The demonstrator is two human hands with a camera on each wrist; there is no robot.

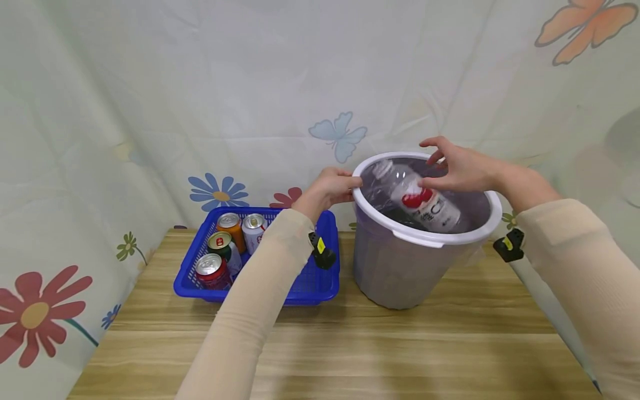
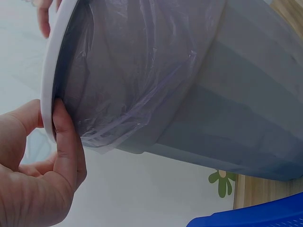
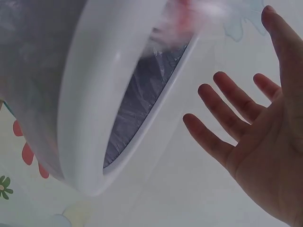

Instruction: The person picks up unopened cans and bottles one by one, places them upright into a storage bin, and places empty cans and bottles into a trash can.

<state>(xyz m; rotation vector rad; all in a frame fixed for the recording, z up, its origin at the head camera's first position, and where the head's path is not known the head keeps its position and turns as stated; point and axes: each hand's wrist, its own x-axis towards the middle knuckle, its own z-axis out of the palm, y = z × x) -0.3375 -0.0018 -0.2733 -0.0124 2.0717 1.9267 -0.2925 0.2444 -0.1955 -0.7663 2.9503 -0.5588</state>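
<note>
A grey trash bin [image 1: 395,272] with a white rim [image 1: 417,238] stands on the wooden table, its inside lined with a thin plastic bag [image 2: 142,61]. My left hand [image 1: 329,189] pinches the rim at its left side, thumb and fingers on either side of the edge. A clear plastic bottle [image 1: 434,209] with a red-and-white label lies slanted within the bin's mouth, cap toward the far left; it is blurred in the right wrist view. Over the bin's far right side is my right hand [image 1: 467,168], fingers spread apart and holding nothing, just off the bottle.
Left of the bin, a blue plastic basket [image 1: 327,278] holds several drink cans, among them an orange can [image 1: 231,228] and a red can [image 1: 213,273]. My left forearm passes over it. A flower-and-butterfly patterned curtain [image 1: 270,83] hangs behind the table [image 1: 400,355].
</note>
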